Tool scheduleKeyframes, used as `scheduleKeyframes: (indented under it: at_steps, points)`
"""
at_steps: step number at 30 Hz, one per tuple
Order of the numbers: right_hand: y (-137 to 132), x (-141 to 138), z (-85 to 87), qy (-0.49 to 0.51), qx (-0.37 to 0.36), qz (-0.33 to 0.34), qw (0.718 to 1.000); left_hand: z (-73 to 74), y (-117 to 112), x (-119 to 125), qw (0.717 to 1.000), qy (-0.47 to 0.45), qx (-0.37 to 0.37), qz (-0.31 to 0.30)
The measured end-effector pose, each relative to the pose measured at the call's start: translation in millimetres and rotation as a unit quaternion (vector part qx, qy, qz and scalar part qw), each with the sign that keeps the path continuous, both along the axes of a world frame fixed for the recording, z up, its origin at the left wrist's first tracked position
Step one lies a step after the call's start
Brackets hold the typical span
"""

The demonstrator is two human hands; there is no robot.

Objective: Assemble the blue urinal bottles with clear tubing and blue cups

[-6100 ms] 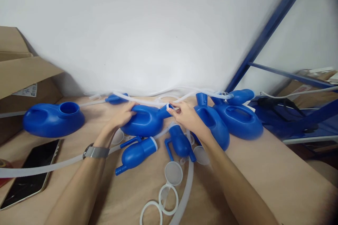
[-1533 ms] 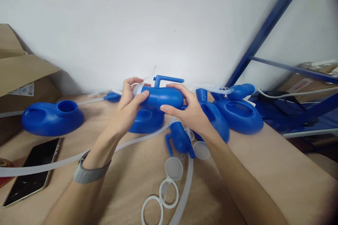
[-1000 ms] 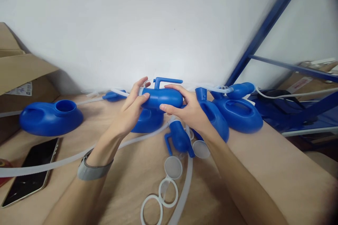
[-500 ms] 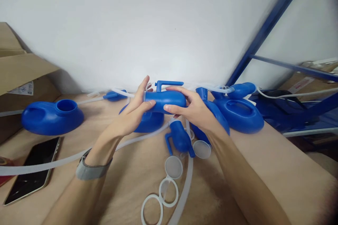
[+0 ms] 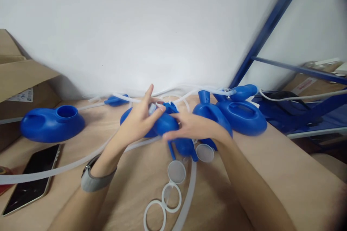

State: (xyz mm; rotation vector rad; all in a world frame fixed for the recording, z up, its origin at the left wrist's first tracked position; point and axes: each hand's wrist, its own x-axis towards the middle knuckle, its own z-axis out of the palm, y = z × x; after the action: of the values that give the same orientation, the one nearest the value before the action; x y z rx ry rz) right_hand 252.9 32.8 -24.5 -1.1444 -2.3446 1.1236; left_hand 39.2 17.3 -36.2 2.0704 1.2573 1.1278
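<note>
Apparently midway: left hand (image 5: 137, 122) and right hand (image 5: 191, 125) grip my bottle (image 5: 166, 124).
Another bottle (image 5: 245, 92) already has its hose (image 5: 221, 92); mine, unclear.

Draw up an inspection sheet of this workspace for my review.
Surface: tan tabletop before a pale wall.
Job's things: blue piece, motion-blurred; blue bottles on either side.
Clutter: phone, crossed in view by a white hose; white discs and rings.
Grips: left grip and right grip both on the blue piece.
Cables: thin white cord, far right; cannot tell whether it is electrical.
Surroundings: cardboard box at left, blue metal frame at right.
</note>
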Motion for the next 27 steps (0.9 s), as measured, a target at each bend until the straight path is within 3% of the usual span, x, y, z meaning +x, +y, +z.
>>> scheduleKeyframes:
  at_steps: [3, 6, 9, 12, 17, 20, 23, 27]
  points:
    - [-1.5, 0.7, -4.7, -0.017, 0.007, 0.029, 0.999, 3.4, -3.0, 6.0, 0.995, 0.068, 0.076, 0.022]
    - [-4.5, 11.0, 1.7, -0.013, -0.005, 0.042, 0.999, 10.8, -8.5, 6.5, 0.984, 0.12, 0.124, 0.047]
    - [-7.9, 19.9, 12.7, 0.005, 0.025, -0.017, 1.0, 16.5, -13.4, 3.7, 0.973, 0.16, 0.152, 0.063]
    - [-8.2, 16.5, 15.7, 0.098, 0.08, -0.083, 0.989, 18.5, -18.0, 3.4, 0.965, 0.178, 0.184, 0.047]
    - [-3.2, 1.7, 7.6, 0.204, 0.027, -0.01, 0.979, 22.4, -25.9, 6.8, 0.964, 0.145, 0.221, -0.004]
    - [-1.1, -0.7, 5.4, 0.225, -0.002, -0.002, 0.974, 27.7, -28.8, 7.4, 0.979, 0.106, 0.171, -0.031]
    - [-0.3, -2.6, 3.9, 0.239, 0.008, -0.025, 0.971, 31.9, -29.1, 8.0, 0.996, 0.037, 0.065, -0.045]
    - [-1.3, -8.4, -0.7, 0.254, -0.021, -0.042, 0.966, 33.2, -25.8, 6.6, 0.998, -0.034, -0.033, -0.037]
